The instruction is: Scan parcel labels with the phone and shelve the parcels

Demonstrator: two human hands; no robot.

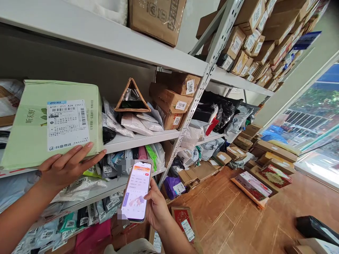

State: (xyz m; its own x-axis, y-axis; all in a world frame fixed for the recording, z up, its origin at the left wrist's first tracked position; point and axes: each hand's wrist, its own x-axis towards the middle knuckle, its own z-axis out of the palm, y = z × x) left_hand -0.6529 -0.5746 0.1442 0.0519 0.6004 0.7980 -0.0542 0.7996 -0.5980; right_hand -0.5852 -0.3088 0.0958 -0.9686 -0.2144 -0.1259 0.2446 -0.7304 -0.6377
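Note:
My left hand (66, 162) lies against the lower front edge of a pale green box (31, 123), its fingers stretched out and spread. The box carries a white shipping label (67, 123) and sits on the middle shelf, jutting toward me. My right hand (157, 204) is wrapped around a smartphone (136, 190), with the thumb over the lit screen. A page with small text and a pale purple lower area shows on it. Beyond the phone, an open-ended triangular cardboard parcel (132, 108) rests on white plastic mailers (136, 123) beside the green box.
Brown cartons (180, 102) with number tags stand by the perforated shelf post (197, 98). Tagged bagged parcels (79, 183) fill the lower shelves. More boxes crowd the upper right shelf (243, 79). Parcels, including a red-patterned box (275, 175), lie on the tiled floor (219, 211).

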